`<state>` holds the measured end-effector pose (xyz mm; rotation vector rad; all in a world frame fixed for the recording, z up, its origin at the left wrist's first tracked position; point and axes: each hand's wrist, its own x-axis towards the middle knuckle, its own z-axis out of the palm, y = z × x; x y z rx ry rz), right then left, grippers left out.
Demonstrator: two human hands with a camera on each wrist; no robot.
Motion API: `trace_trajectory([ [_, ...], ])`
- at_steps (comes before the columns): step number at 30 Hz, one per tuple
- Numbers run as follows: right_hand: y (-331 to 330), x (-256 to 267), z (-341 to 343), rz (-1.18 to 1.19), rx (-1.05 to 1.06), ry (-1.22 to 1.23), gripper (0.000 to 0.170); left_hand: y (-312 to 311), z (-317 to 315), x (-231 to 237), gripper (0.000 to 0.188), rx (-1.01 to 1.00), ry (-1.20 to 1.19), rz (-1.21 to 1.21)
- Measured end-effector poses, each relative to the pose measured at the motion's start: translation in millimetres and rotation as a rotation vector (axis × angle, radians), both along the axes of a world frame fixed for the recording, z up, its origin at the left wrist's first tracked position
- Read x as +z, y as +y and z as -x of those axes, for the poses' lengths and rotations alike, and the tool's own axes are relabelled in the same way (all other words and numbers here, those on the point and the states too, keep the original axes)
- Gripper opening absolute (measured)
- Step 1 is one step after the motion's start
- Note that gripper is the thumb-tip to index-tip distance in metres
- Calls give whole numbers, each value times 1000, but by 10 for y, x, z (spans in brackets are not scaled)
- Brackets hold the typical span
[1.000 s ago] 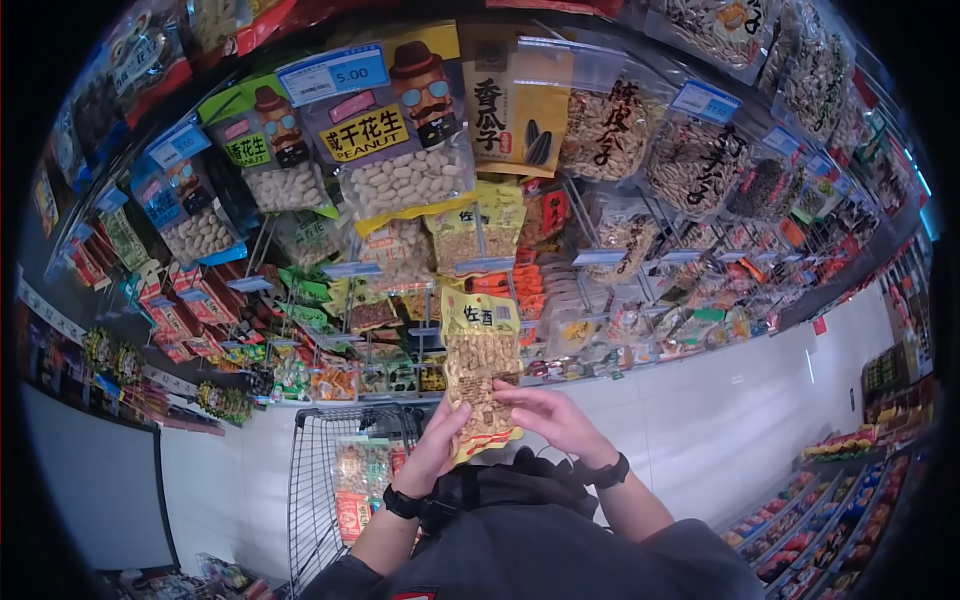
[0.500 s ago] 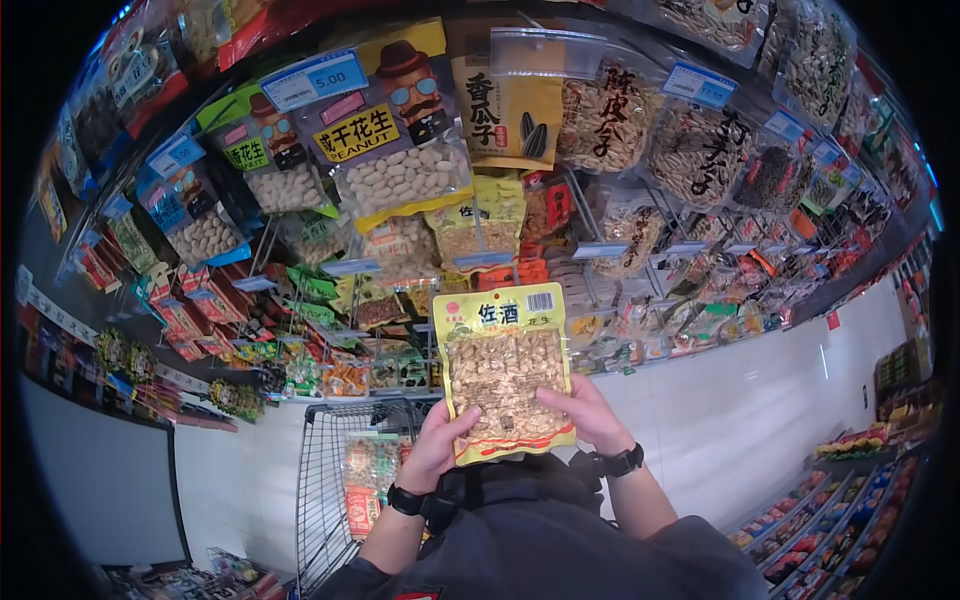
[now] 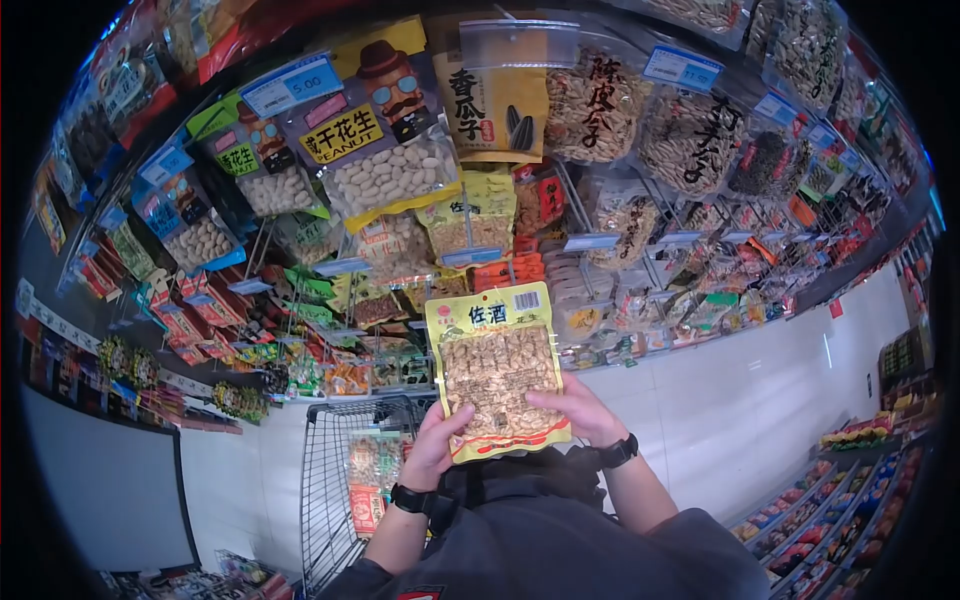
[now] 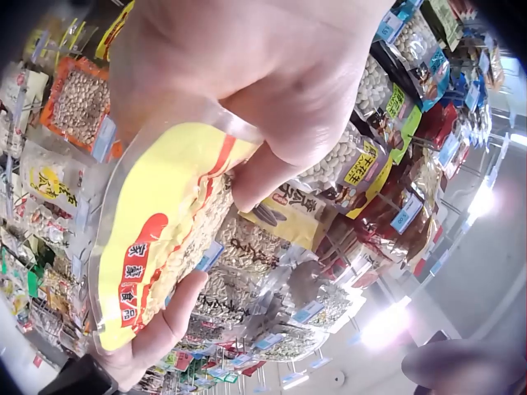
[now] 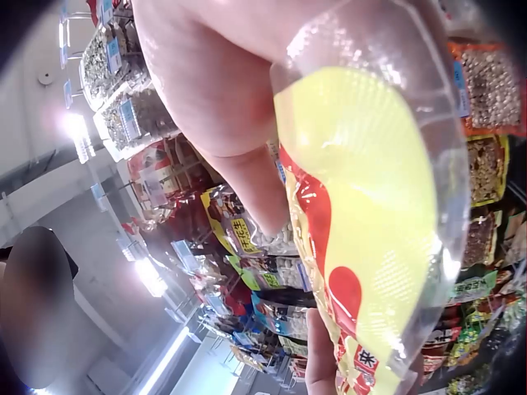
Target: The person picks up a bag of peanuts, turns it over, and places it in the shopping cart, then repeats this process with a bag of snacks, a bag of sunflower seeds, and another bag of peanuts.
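Both hands hold a yellow bag of peanuts [image 3: 497, 345] upright in front of the body, its printed face with a clear window toward the head camera. My left hand [image 3: 434, 442] grips the lower left edge, thumb on the front. At the lower right edge my right hand [image 3: 588, 412] pinches it the same way, thumb lying over the window. In the left wrist view the bag's lower end [image 4: 144, 222] shows yellow with red lettering. The right wrist view has the bag's clear sealed edge [image 5: 453, 206] up close. Most fingers are hidden behind the bag.
Ahead stands a store rack of hanging snack bags, among them large peanut bags [image 3: 390, 180], seed bags [image 3: 590, 105] and a matching yellow bag [image 3: 465, 220]. A wire shopping cart [image 3: 318, 480] with packets [image 3: 368, 480] stands at the left. Pale floor [image 3: 700, 400] lies to the right.
The bag has turned from a narrow, angled position to face the head camera squarely. My right hand has gone from touching its front to gripping its right edge.
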<state>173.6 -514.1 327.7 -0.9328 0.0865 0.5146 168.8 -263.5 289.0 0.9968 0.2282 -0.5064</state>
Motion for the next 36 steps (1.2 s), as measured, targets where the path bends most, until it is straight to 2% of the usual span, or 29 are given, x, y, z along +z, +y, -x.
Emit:
trace_trajectory([
  [4,-85,-94,-18,67,-1,-4,40,-168,-64,171,43,35,-138,27],
  [6,-89,-125,-16,97,-13,-28,40,-197,-81,168,55,175,-272,-98],
  [7,-86,-129,-12,97,-31,-26,40,-254,-86,186,52,252,-385,-305],
  [8,-85,-134,-1,97,-51,-21,40,-236,-63,227,52,250,-383,-305],
  [10,-74,-91,26,92,-66,-15,40,-208,5,419,47,89,-722,-997],
  [12,-53,-78,32,92,-81,-11,41,-265,43,498,41,118,-671,-911],
  [14,-42,-96,42,79,-110,-33,42,-323,71,516,44,192,-868,-1146],
  [17,-19,-8,38,77,-115,-42,43,-360,114,634,48,69,-800,-1072],
  [21,41,4,55,64,-146,-69,39,-357,74,509,54,1,-782,-935],
  [30,148,15,103,104,20,-200,60,-386,74,446,73,-119,-778,-915],
  [32,155,-28,99,178,88,-303,67,-361,71,412,73,-135,-696,-612],
  [33,164,26,95,178,89,-304,67,-324,65,392,73,-133,-695,-613],
  [35,179,180,91,72,185,-303,71,-213,43,335,69,-227,-390,-331],
  [36,177,165,92,73,187,-304,71,-180,40,260,69,-225,-391,-331],
])
